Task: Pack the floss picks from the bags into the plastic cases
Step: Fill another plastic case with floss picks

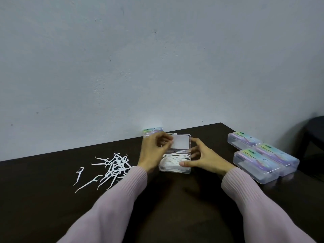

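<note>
A clear plastic case [185,170] lies open in the middle of the dark table, its tray full of white floss picks [172,161]. Its lid [181,142] is tipped back toward the wall. My left hand [154,150] curls its fingers over the left edge of the lid. My right hand [201,157] holds the tray's right side, thumb along its front edge and fingers behind it. A loose pile of white floss picks [114,166] is spread on the table to the left of my left arm.
Three closed clear cases with colourful labels [244,140] [277,158] [256,165] sit at the right of the table [175,199]. Another labelled pack [152,131] stands against the wall behind the open case. A dark chair [313,135] stands beyond the table's right edge.
</note>
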`<state>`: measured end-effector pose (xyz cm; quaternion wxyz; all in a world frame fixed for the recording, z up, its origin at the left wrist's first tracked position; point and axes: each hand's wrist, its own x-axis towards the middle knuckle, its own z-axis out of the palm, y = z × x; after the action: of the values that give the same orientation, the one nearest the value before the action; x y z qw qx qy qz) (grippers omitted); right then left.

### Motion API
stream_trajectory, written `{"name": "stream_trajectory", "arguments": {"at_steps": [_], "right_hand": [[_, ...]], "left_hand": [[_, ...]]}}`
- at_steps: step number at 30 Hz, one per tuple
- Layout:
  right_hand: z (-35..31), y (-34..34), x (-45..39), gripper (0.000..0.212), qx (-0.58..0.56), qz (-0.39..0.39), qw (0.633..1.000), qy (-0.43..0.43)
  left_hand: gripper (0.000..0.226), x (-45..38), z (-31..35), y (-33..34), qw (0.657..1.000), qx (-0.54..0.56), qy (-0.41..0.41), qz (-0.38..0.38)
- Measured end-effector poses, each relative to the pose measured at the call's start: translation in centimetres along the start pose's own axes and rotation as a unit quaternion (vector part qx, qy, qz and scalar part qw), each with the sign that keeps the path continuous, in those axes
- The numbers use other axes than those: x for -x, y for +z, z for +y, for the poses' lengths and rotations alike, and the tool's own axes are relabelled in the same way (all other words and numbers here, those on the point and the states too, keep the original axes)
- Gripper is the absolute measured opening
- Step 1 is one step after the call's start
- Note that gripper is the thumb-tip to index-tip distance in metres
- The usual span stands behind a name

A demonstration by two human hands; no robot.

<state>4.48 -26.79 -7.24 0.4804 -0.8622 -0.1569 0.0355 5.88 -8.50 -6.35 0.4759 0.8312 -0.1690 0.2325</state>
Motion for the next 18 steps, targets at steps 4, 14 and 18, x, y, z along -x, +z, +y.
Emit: {"name": "stream_trajectory", "arguments": {"at_steps": [4,14,18], "right_hand": [[0.2,0.1,0.0,0.072,0.036,0.008,0.999,-0.035],[0.7,0.3,-0.2,0.034,0.126,0.064,0.986,-0.085],[0.9,0.5,-0.5,0.026,0.153,0.079,0.982,-0.072]], "left_hand": [[0.007,0.2,-1.1,-1.1,0.994,-0.01,-0.024,0.107],[0.011,1.7,-2.5,-1.9,0.997,0.016,-0.061,-0.045],[0.008,2.1,-3.0,-2.1,0.997,-0.024,-0.035,-0.066]]}}
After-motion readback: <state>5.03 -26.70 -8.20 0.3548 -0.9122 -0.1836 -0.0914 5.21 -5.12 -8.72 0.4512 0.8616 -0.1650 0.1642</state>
